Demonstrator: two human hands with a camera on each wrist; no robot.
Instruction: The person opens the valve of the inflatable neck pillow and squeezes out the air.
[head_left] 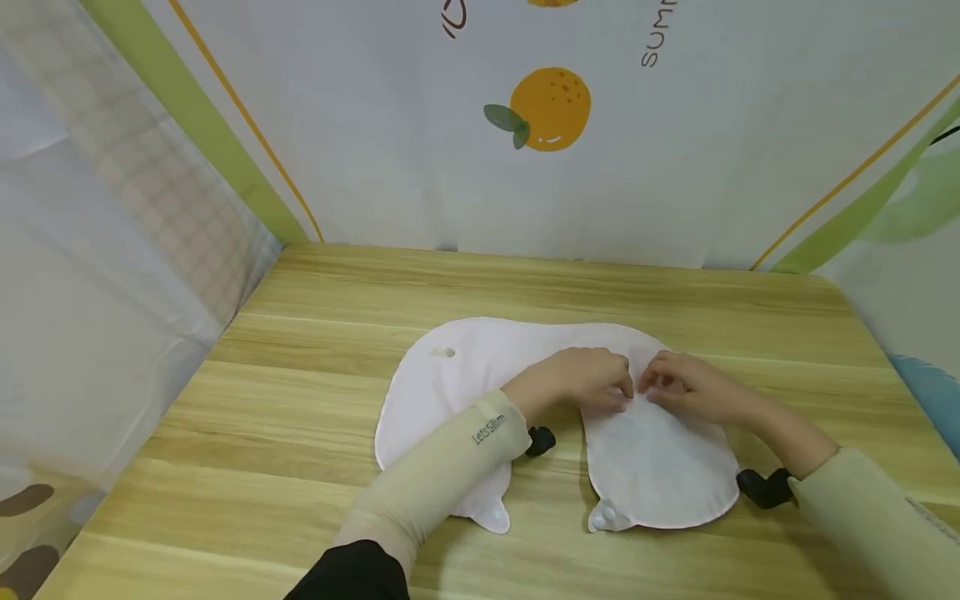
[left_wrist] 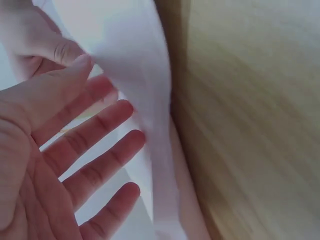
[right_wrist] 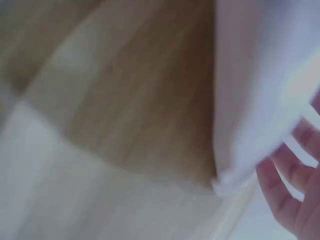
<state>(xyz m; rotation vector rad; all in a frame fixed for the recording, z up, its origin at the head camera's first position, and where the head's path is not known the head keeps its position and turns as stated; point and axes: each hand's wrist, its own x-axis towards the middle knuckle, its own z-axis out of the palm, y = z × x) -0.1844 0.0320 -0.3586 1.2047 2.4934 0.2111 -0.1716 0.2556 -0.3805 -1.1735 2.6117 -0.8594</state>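
The pad (head_left: 656,483) is laid out on the table (head_left: 285,400) in the frame's lower centre, its ends turned downward. Near its right-hand bend, the left hand (head_left: 581,377) and right hand (head_left: 693,387) are held close together, fingers slightly spread; whether cloth is pinched cannot be told. Light, even handling seems advisable, so that the cloth is not creased.

The left sleeve (head_left: 438,471) reads "Let's Slim", the white backdrop (head_left: 397,142) a cut-off "SUM"
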